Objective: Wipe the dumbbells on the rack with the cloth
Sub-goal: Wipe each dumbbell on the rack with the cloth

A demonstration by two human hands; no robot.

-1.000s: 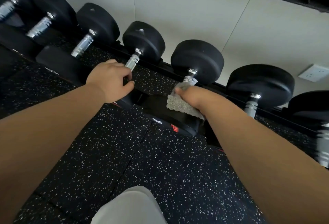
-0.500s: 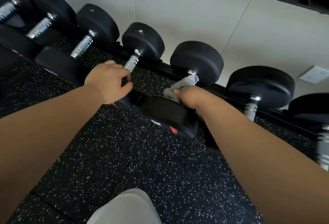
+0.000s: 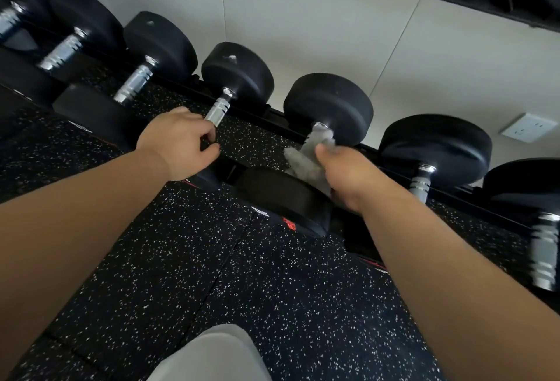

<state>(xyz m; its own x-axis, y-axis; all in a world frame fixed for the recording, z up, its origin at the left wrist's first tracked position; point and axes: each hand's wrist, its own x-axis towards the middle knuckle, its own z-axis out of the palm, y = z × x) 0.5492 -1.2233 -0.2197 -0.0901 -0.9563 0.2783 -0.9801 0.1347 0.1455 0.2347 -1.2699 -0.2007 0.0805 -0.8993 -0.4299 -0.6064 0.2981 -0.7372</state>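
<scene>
Your right hand (image 3: 348,180) grips the grey cloth (image 3: 309,156) wrapped round a dumbbell (image 3: 328,108) handle on the rack (image 3: 260,114); your left hand (image 3: 178,144) fingers curl round the neighbouring dumbbell's chrome handle (image 3: 219,109).

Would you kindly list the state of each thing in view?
Cloth: crumpled, wrapped round a dumbbell handle.
Right hand: grips the cloth.
Left hand: grips the next dumbbell's handle.
Dumbbells: resting on the rack.
</scene>
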